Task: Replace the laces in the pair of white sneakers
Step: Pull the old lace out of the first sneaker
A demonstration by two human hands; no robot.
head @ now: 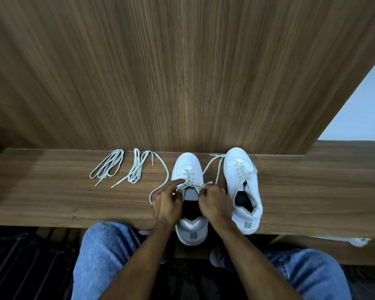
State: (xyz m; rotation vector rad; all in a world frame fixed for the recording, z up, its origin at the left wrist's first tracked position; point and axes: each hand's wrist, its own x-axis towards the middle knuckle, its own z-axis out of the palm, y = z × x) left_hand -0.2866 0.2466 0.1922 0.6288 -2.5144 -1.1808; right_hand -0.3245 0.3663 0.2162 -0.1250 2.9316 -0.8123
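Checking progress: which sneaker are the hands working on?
The left sneaker, beside the spare laces; both hands pinch its lace. The right sneaker sits untouched.

Likely a home interior, walnut-veneer shelf [52, 191] under matching panelled wall [182, 72], dark striped rug [20, 267] below

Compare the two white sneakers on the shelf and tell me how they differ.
The left sneaker has both hands at its lace, the left hand and right hand pinching it near the top eyelets; the right sneaker is untouched. The left one's heel overhangs the shelf edge; the right one's barely reaches it. The left sits nearer the person. Both are white, laced, toes pointing away.
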